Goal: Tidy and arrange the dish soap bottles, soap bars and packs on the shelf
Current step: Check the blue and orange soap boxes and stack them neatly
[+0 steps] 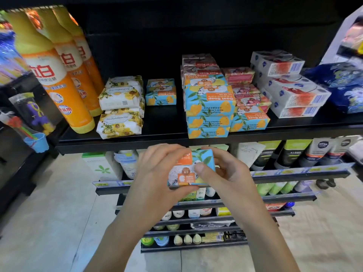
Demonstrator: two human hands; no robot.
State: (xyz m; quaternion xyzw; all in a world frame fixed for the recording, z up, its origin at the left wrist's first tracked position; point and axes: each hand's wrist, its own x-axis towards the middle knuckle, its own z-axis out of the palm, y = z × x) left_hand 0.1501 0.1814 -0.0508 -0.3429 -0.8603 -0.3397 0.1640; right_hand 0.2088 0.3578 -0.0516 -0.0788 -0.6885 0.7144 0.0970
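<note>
- Both hands, head view, grasp one blue-and-orange Goat Soap box (189, 169). The left hand (157, 173) curls round its left side; the right hand (229, 173) holds the right side, thumb on the front face.
- Box is held in the air just below and in front of the black shelf (121, 143), not touching it.
- Shelf, left end: three orange dish soap bottles (59, 85), upright, in a row running back.
- Beside them: floral-wrapped soap bars (121, 107), stacked.
- Centre: matching Goat Soap stack (209, 107) at the front edge; pink packs (247, 97) just to its right.
- Right: white boxes (290, 89), stacked; blue pack (345, 85) at the far end.
</note>
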